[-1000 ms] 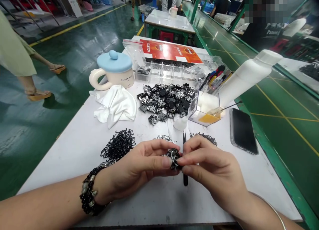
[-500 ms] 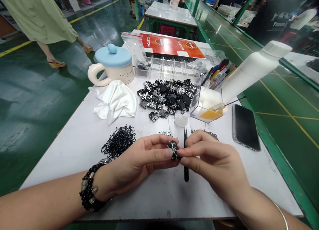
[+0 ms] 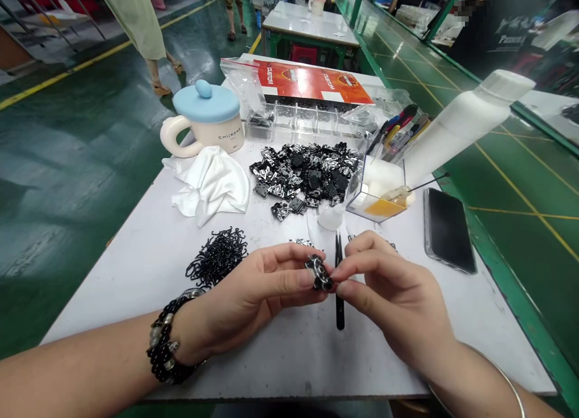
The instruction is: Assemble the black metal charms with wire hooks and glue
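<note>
Between the thumb and fingers of my left hand (image 3: 253, 291) is a small black part with curved silver metal (image 3: 320, 274) on it. My right hand (image 3: 398, 297) is closed in a pinch, thumb and forefinger tips at the part's right edge; anything between those tips is too small to make out. Black tweezers (image 3: 339, 312) lie on the table behind the fingertips, points away from me. Left of my left hand sits a heap of small black hook-shaped pieces (image 3: 217, 255). Tiny silver pieces (image 3: 301, 243) lie just beyond the fingers.
A pile of black-and-silver parts (image 3: 312, 174) covers the table's middle. Around it stand a lidded mug (image 3: 217, 131), a white cloth (image 3: 212, 189), a clear divided box (image 3: 307, 125), a tool holder (image 3: 377, 207) and a white bottle (image 3: 465, 122). A phone (image 3: 447, 231) lies right.
My right fingertips have shifted slightly right, showing more of the part in my left hand. In the background, a walking person has moved to the right.
</note>
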The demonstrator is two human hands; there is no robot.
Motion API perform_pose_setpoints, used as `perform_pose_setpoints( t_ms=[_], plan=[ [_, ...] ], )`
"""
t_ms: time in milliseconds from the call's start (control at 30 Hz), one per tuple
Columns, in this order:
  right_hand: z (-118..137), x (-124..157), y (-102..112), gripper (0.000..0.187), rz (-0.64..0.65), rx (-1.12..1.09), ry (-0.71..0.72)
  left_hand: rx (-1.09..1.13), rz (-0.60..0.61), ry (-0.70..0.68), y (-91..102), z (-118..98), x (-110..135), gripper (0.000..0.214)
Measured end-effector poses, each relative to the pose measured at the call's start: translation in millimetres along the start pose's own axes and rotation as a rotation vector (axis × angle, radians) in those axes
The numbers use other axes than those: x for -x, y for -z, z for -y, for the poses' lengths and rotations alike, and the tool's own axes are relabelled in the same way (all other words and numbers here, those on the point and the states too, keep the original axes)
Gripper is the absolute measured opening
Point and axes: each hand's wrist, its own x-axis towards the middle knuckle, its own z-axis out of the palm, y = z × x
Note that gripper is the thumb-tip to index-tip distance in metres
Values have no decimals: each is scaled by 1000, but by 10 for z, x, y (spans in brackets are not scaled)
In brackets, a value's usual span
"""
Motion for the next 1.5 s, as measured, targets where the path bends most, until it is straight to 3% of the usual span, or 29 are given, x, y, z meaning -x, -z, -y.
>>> perform_pose_setpoints(
  t_ms=[200,467,733,833,1067,1200,1333,1500],
  plan=[
    [-15,8,-29,5,9,191,101,-15,-5,-14,-9,12,-10,25],
    [29,-2,-14,9,37,305,80,-72,-35,-51,-13,17,-13,21],
    [66,11,-6,9,-7,548,251,-91,-43,-51,-12,34,-24,20],
    [36,10,-23,9,-16,460,211,-64,-43,-40,-9,37,-24,21],
    [1,-6,-41,18,-7,62,-132,7,-41,-31,-13,38,-8,18],
    [-11,-19,-62,19,-1,-140,-245,18,-49,-15,-18,21,-14,17],
    [-36,-26,-74,19,6,-210,-262,18,-59,5,-26,14,-24,17],
    [-57,-3,-80,17,-33,-129,-183,30,-37,16,-17,21,-24,18]
  ],
)
